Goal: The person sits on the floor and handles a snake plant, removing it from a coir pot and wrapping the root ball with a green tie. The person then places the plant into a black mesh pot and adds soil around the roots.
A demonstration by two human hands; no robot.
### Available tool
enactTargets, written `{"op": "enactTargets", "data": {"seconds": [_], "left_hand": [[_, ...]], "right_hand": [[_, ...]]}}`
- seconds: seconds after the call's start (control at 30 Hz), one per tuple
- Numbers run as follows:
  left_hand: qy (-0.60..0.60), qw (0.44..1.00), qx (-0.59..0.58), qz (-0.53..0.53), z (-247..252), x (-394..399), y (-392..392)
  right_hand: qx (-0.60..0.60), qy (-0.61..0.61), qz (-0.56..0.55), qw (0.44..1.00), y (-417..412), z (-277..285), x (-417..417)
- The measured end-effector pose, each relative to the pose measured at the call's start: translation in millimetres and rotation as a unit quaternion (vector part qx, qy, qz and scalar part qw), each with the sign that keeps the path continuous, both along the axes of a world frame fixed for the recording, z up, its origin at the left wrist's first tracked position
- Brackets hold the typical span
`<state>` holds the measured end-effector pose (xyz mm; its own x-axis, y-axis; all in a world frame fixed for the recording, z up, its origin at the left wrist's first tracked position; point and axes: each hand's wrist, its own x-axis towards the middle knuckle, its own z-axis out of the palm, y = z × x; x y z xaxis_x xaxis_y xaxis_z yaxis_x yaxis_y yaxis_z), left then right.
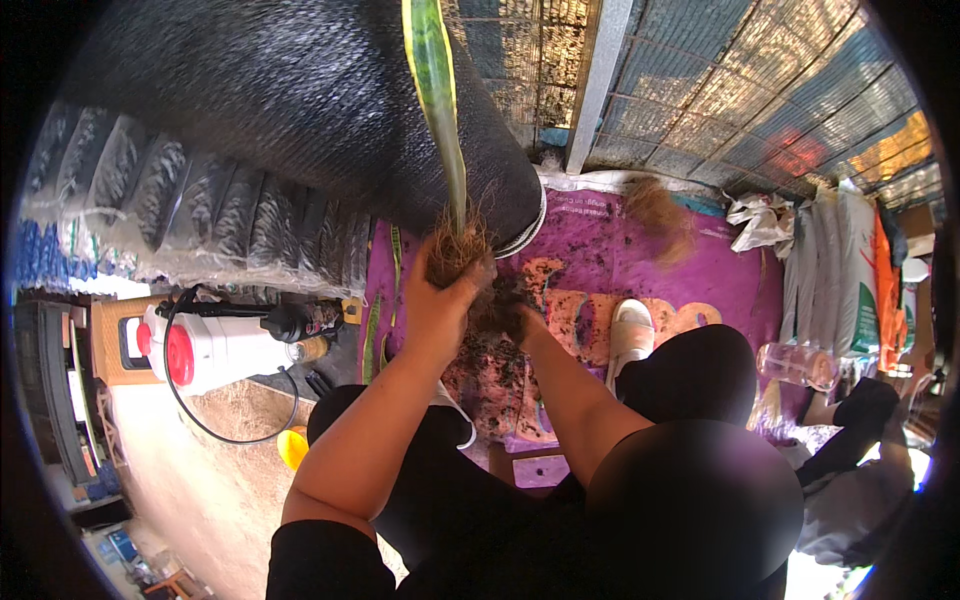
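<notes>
My left hand [442,304] grips the root ball [459,251] of a snake plant [439,90], whose single long leaf with yellow edges points away from me. Just right of and below the roots is my right hand [519,319], its fingers dark with soil and partly hidden in the clump of soil and roots; whether it grips them is unclear. Below both hands, loose dark soil [487,375] lies scattered on a purple printed sheet [675,262]. More variegated leaves [371,337] lie at the left of the sheet.
A big roll of black netting [300,112] rises beyond my hands. Plastic-wrapped black bundles [225,217] and a white sprayer tank with red caps [217,352] stand left. On the right are a clear plastic bottle [796,365], stacked bags [825,270] and part of another person [855,420].
</notes>
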<state>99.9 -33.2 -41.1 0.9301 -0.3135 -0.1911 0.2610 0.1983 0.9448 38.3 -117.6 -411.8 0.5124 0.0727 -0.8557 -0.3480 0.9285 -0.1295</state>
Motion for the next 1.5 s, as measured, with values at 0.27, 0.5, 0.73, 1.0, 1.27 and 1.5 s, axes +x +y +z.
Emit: {"op": "enactTargets", "data": {"seconds": [0.27, 0.5, 0.73, 1.0, 1.27, 1.5], "left_hand": [[0.059, 0.978, -0.184, -0.08, 16, -18, 8], [0.032, 0.966, -0.25, -0.048, 27, -32, 16], [0.029, 0.951, -0.303, 0.052, 23, -41, 13], [-0.003, 0.944, -0.316, 0.096, 45, -65, 1], [-0.062, 0.954, -0.234, 0.178, 45, -66, -1], [-0.143, 0.955, -0.169, 0.197, 36, -41, 2]], "right_hand": [[0.001, -0.193, -0.068, 0.979, -31, 170, 2], [0.002, -0.393, -0.168, 0.904, -35, 296, 21], [-0.086, -0.463, -0.175, 0.864, -15, 403, 8], [-0.384, -0.458, -0.06, 0.8, -10, 416, -8], [-0.324, -0.503, -0.024, 0.801, 6, 410, -22], [-0.223, -0.473, -0.007, 0.852, 2, 444, 10]]}}
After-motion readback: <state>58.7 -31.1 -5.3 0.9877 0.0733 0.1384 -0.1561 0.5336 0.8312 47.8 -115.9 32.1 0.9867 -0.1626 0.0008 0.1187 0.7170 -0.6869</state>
